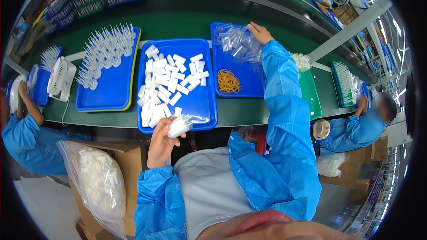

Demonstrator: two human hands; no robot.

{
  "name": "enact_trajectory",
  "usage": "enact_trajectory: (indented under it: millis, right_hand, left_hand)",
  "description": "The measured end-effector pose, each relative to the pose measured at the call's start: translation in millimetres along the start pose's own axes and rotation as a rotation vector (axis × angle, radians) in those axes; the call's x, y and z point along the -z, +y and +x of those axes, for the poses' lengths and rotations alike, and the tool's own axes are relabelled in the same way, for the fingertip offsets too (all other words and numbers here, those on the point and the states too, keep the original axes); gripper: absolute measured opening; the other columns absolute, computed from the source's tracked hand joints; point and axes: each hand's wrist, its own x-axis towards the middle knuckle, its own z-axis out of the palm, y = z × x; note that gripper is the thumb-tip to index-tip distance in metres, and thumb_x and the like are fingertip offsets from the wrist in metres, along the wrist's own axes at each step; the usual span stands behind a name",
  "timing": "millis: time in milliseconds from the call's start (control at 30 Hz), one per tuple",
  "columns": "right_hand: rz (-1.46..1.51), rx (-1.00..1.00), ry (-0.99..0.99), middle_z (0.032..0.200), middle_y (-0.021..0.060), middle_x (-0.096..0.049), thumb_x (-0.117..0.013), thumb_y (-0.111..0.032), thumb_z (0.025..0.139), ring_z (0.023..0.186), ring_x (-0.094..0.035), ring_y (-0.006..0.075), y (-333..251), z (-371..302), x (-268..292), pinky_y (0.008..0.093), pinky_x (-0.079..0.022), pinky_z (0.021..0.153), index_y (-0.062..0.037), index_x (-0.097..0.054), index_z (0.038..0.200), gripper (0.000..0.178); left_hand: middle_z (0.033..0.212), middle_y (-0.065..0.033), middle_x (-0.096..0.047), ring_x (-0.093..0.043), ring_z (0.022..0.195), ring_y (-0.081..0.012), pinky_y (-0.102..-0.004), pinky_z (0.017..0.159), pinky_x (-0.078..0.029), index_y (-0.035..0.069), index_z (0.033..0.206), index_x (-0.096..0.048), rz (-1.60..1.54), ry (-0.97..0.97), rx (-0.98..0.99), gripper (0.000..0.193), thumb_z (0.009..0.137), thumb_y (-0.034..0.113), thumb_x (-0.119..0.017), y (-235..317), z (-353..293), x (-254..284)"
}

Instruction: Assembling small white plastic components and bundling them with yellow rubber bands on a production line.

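My left hand (pixel 163 141) is closed around a white piece with clear plastic (pixel 179 126) at its end, held over the near edge of the middle blue tray (pixel 209 106). How the plastic and the white part join is too small to make out. Many short white pieces (pixel 165 80) lie loose in that tray. At the far right corner of the right-hand blue tray (pixel 249 90), my right hand (pixel 261 34) has its fingers stretched over a heap of clear plastic sleeves (pixel 238 44). Nearer to me in the same tray sits a pile of yellow-brown rubber bands (pixel 228 82).
Upright clear-tipped parts (pixel 106 46) fill a blue tray on the left, beside a white fan (pixel 61 78). A green tray (pixel 310 90) stands right. Below left, a bag of white pieces (pixel 100 180) rests on a cardboard box. Co-workers (pixel 369 124) sit on both sides.
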Motion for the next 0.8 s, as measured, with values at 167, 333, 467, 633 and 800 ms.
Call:
enact_trajectory:
  millis: [167, 333, 467, 633, 800]
  right_hand:
    - [0.135, 0.151, -0.292, 0.144, 0.0189, -0.037, -0.042, -0.069, 0.085, 0.135, -0.033, 0.0366, -6, 3, -13, 0.0422, -0.024, 0.112, -0.0207, -0.044, 0.139, 0.073]
    - [-0.071, 0.149, -0.096, 0.142, 0.0196, -0.040, -0.046, -0.063, 0.087, 0.132, -0.036, 0.0370, -11, -32, -17, 0.0420, -0.028, 0.110, -0.0172, -0.045, 0.138, 0.068]
    - [-0.045, 0.148, -0.084, 0.141, 0.0207, -0.040, -0.046, -0.062, 0.087, 0.131, -0.037, 0.0381, -17, -60, -16, 0.0428, -0.029, 0.109, -0.0162, -0.044, 0.138, 0.069]
    - [-0.026, 0.149, -0.134, 0.142, 0.0218, -0.039, -0.045, -0.063, 0.087, 0.132, -0.035, 0.0392, -30, -86, -16, 0.0424, -0.027, 0.110, -0.0122, -0.041, 0.140, 0.073]
    - [0.034, 0.099, -0.203, 0.142, 0.0217, -0.039, -0.044, -0.066, 0.086, 0.132, -0.035, 0.0389, -51, -108, -13, 0.0421, -0.028, 0.110, -0.0130, -0.042, 0.139, 0.075]
  left_hand:
    - [0.122, -0.0174, -0.051, -0.065, 0.084, -0.0280, -0.0261, 0.052, -0.054, 0.007, 0.105, -0.048, 0.008, 0.017, -0.010, 0.016, 0.095, 0.019, -0.047, 4, -5, 4]
    - [0.123, -0.0179, -0.050, -0.065, 0.084, -0.0280, -0.0259, 0.052, -0.054, 0.006, 0.105, -0.047, 0.030, -0.022, 0.010, 0.016, 0.095, 0.019, -0.047, 2, 5, 3]
    - [0.123, -0.0187, -0.050, -0.065, 0.085, -0.0277, -0.0259, 0.052, -0.054, 0.006, 0.105, -0.048, 0.029, -0.033, 0.046, 0.017, 0.095, 0.020, -0.047, -1, 9, -2]
    - [0.123, -0.0191, -0.050, -0.065, 0.086, -0.0275, -0.0254, 0.052, -0.055, 0.005, 0.105, -0.048, 0.019, -0.041, 0.060, 0.017, 0.095, 0.019, -0.047, -2, 9, 0]
    - [0.122, -0.0188, -0.050, -0.065, 0.086, -0.0277, -0.0254, 0.052, -0.055, 0.006, 0.106, -0.049, 0.008, -0.031, 0.053, 0.017, 0.095, 0.019, -0.047, 2, 8, 4]
